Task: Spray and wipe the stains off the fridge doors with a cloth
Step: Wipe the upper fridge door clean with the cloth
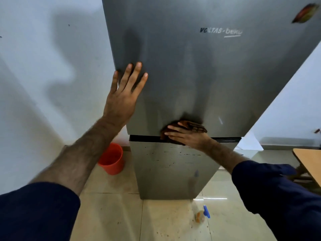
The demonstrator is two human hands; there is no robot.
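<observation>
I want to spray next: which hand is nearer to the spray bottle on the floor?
Right. The right hand presses the cloth low on the upper door, above the spray bottle; the left hand rests higher, further left.

Right hand [187,136] presses brown cloth [198,127] on upper fridge door [182,66]; left hand [123,96] flat.

Brushed-metal fridge doors [182,75], glossy floor tiles [165,223]
</observation>
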